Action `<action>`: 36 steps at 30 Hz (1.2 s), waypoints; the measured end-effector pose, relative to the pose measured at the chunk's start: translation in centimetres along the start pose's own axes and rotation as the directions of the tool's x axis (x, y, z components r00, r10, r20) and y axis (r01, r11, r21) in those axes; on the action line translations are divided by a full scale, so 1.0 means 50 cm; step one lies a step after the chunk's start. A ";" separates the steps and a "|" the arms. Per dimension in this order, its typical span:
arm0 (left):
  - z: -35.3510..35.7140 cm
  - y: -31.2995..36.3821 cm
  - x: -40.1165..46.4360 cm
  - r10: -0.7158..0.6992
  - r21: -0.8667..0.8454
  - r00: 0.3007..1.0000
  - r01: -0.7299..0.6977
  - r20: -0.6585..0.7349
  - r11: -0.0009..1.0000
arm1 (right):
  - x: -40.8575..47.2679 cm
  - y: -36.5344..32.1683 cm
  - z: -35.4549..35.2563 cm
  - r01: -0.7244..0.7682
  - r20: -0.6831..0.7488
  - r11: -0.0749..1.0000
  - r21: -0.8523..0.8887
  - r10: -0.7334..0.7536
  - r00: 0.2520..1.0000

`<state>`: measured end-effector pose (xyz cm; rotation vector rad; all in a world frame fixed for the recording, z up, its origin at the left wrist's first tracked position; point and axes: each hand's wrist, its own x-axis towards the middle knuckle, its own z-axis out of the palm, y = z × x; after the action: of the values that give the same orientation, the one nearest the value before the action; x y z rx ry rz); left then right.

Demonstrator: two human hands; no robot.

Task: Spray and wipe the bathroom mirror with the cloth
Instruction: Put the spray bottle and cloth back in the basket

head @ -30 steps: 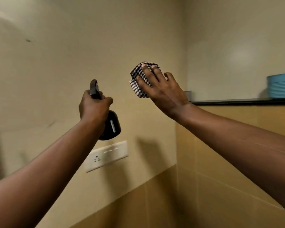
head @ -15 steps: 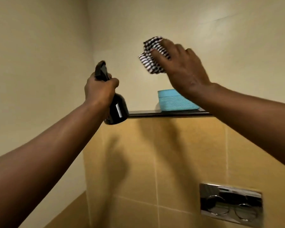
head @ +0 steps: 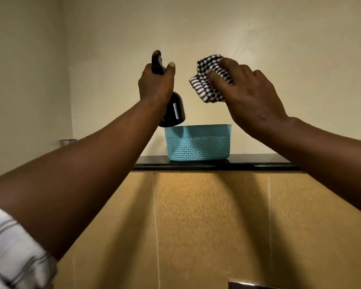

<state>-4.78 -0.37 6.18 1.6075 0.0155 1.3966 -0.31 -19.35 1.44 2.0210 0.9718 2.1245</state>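
My left hand (head: 155, 83) grips the neck of a black spray bottle (head: 174, 112), held upright in the air with its trigger head above my fingers. My right hand (head: 249, 93) holds a bunched black-and-white checked cloth (head: 207, 80) at about the same height, a short gap to the right of the bottle. Both arms are raised in front of a cream wall. No mirror is in view.
A light blue perforated basket (head: 197, 143) stands on a dark ledge (head: 217, 164) just below my hands. Tan tiles (head: 211, 222) cover the wall under the ledge. A chrome flush plate (head: 240, 285) shows at the bottom edge. A small cup (head: 68, 141) sits at the ledge's left end.
The view has swung right from the wall with the socket to face the ledge and basket. Both hands kept their grips and now sit closer together above the basket.
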 end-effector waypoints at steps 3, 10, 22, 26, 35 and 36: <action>0.025 -0.026 0.018 -0.001 -0.002 1.000 0.001 0.017 1.000 | -0.010 -0.010 0.026 0.008 0.019 1.000 -0.011 -0.008 1.000; 0.064 -0.049 0.054 0.013 -0.036 0.994 -0.009 0.106 0.999 | -0.006 -0.007 0.053 -0.016 -0.017 1.000 -0.026 0.016 1.000; 0.120 -0.140 0.076 -0.171 0.078 0.960 0.157 0.221 0.985 | -0.040 0.002 0.078 -0.018 -0.077 0.999 -0.027 0.016 0.997; 0.124 -0.167 0.073 -0.222 0.031 0.952 0.221 0.212 0.975 | -0.054 0.004 0.096 -0.007 -0.062 1.000 -0.029 0.005 0.998; 0.150 -0.216 0.126 -0.373 0.124 0.896 0.353 0.240 0.928 | -0.076 0.010 0.130 -0.024 -0.036 1.000 -0.008 0.024 0.999; 0.151 -0.215 0.127 -0.376 0.173 0.888 0.340 0.265 0.924 | -0.076 0.012 0.132 -0.031 -0.036 1.000 -0.005 0.031 0.999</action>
<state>9.02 4.12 4.95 1.7937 0.2175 0.8769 6.49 -18.90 -2.02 2.0153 0.9444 2.1841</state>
